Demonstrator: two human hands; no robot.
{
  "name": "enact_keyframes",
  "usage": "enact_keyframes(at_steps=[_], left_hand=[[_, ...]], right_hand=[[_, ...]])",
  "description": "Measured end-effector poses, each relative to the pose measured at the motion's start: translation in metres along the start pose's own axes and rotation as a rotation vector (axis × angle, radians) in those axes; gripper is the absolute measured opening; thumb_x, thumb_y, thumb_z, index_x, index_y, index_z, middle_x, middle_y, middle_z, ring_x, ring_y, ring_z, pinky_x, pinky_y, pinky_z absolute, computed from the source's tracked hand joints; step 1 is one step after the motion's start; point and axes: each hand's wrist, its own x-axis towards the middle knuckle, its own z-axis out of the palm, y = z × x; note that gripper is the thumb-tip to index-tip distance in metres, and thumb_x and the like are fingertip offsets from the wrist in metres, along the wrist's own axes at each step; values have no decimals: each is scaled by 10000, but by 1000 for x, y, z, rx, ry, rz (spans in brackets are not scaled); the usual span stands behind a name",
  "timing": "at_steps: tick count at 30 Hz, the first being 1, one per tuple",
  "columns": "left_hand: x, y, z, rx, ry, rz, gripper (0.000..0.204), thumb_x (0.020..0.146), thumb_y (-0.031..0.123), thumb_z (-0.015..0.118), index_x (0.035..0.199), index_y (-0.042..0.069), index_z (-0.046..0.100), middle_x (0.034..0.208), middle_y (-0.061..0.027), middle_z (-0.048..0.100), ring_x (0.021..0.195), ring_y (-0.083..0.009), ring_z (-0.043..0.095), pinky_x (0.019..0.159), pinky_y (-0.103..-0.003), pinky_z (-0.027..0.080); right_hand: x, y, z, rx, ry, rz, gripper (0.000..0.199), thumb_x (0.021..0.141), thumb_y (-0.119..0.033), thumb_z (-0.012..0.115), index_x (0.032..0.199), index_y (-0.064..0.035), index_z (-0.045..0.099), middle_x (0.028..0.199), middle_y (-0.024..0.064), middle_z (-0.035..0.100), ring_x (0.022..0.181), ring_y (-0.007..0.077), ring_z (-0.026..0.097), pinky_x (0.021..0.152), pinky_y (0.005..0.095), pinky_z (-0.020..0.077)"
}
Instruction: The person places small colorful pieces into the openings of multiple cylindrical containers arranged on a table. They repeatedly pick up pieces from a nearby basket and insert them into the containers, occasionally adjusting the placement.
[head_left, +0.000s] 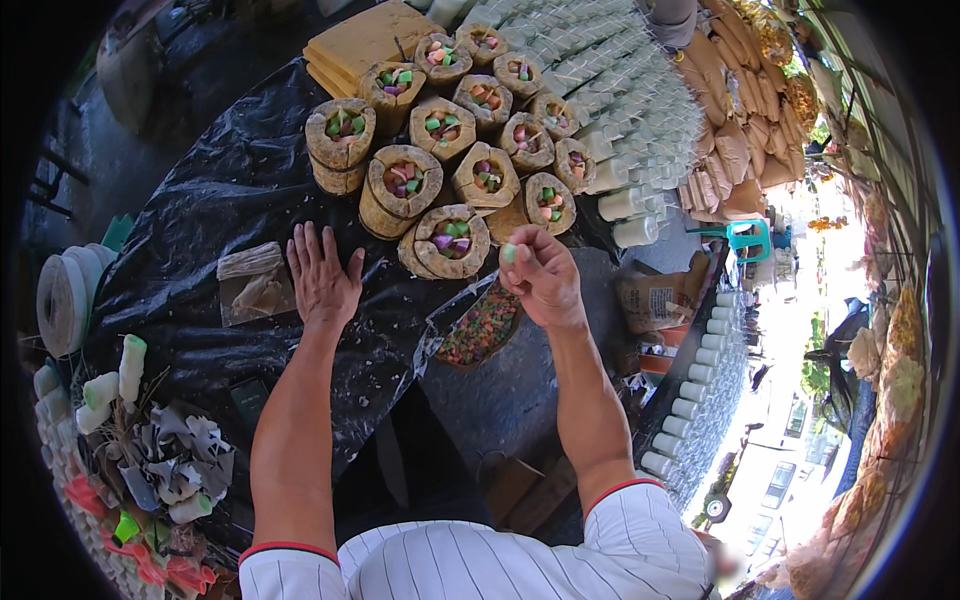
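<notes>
My left hand [322, 270] lies flat on a black plastic sheet [190, 200], fingers stretched out. Beside it is a clear bag with pale stick-like pieces [255, 280]. Between finger and thumb, my right hand [548, 285] pinches a small pale green chunk [509, 253], raised near the closest moulds. Several thick, rough tan moulds [401, 186] stand grouped ahead, some with dark bands around them. Multicoloured chunks [451, 238] in green, purple, orange and pink lie inside their hollows. Below my right hand is a container of small coloured chunks [478, 330], partly hidden by the sheet's edge.
Tan slabs [365, 40] are stacked behind the moulds. Rows of white candles [625, 203] with wicks stand at the far right, more candles [690, 390] nearer. A teal plastic stool [750, 240] and paper bags [735, 150] lie beyond. Scraps [180, 450] fill the lower left.
</notes>
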Motion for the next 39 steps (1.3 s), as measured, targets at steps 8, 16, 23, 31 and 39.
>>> enact_keyframes(at_steps=[8, 16, 23, 31, 39], left_hand=[[0, 1, -1, 33, -14, 0, 742, 1106, 554, 510, 1605, 5, 486, 1726, -246, 369, 1662, -386, 232, 1377, -512, 134], [1, 1, -1, 28, -2, 3, 735, 1108, 550, 510, 1604, 9, 488, 1726, -246, 371, 1661, -382, 236, 1376, -510, 136], [1, 1, -1, 32, -8, -1, 735, 1108, 548, 507, 1602, 5, 489, 1728, -248, 369, 1661, -384, 236, 1376, -510, 137], [1, 1, -1, 30, -13, -6, 737, 1105, 544, 516, 1606, 5, 487, 1728, -247, 369, 1660, -384, 237, 1375, -510, 141], [2, 1, 0, 18, 1, 2, 736, 1100, 545, 528, 1598, 4, 492, 1729, -243, 370, 1660, -382, 241, 1372, -517, 144]], right_hand=[[-18, 6, 8, -103, 107, 247, 198, 1085, -195, 714, 1085, 2, 702, 858, 55, 688, 738, 143, 605, 522, 240, 394], [-10, 0, 33, -928, 193, -169, 209, 1008, -133, 758, 1180, -21, 799, 947, 137, 776, 833, 225, 740, 789, 354, 571], [-11, 5, 23, -947, 334, -241, 192, 1008, -87, 758, 1176, -5, 798, 920, 123, 764, 801, 196, 723, 761, 336, 560], [-28, 18, 19, -579, 332, 99, 169, 1025, -96, 766, 1153, 13, 782, 838, 30, 700, 698, 89, 621, 629, 271, 476], [-47, 85, 22, 454, 522, 296, 196, 1039, -61, 732, 1212, -22, 651, 930, 27, 653, 733, 105, 592, 609, 275, 479]])
